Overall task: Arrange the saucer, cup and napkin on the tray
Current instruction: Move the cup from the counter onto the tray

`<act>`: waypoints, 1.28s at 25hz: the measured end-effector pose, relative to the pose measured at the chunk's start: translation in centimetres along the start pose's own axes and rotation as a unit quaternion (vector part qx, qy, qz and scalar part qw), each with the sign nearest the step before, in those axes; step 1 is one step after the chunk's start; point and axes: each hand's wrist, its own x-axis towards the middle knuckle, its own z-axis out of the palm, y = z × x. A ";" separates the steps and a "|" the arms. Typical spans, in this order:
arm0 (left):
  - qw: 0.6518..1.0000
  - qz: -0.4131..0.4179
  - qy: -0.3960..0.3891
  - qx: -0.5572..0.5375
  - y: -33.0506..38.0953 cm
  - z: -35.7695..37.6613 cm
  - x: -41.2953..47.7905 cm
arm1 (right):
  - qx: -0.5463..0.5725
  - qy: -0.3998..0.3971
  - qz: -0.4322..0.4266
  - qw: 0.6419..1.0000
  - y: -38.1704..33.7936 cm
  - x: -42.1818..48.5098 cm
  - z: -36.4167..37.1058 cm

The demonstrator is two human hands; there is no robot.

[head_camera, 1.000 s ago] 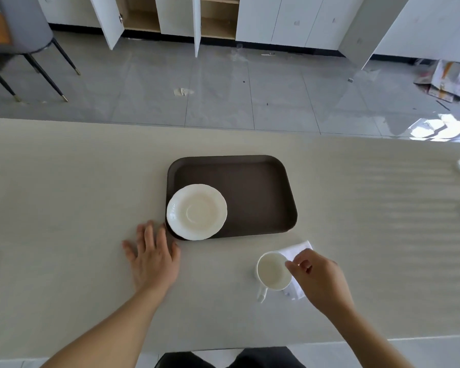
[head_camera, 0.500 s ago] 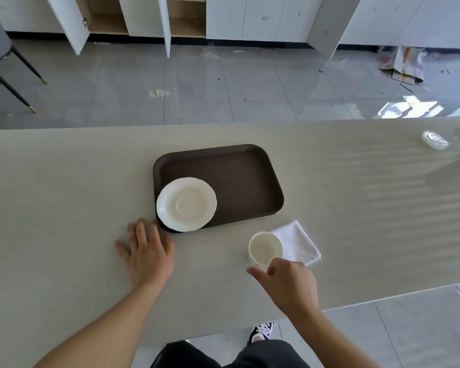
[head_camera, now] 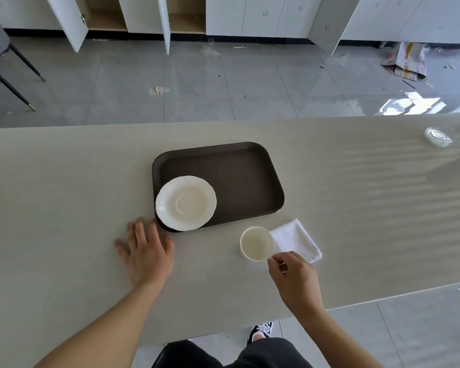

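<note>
bright daylight | glare on floor far right | wide-angle edge bending | mild softness

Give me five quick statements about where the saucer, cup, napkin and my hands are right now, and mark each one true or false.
1. The saucer lies on the tray, in its near left corner. True.
2. The cup stands on the saucer. False: it stands on the table, just off the tray's near edge.
3. The napkin lies on the table beside the cup. True.
4. The left hand has a grip on the tray. False: it rests flat on the table, fingers spread.
5. The right hand pinches the cup at its near side. True.
</note>
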 end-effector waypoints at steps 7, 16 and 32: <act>1.000 -0.001 0.009 0.008 0.0 0.2 0.0 | 0.005 -0.001 -0.098 0.995 -1.6 4.6 -1.8; 1.000 -0.011 0.014 0.015 0.0 0.3 0.0 | -0.045 -0.033 -0.194 0.979 -5.1 15.7 -0.6; 0.999 -0.024 0.000 0.030 -0.2 0.4 0.1 | -0.051 -0.079 -0.197 0.976 -4.8 19.1 2.1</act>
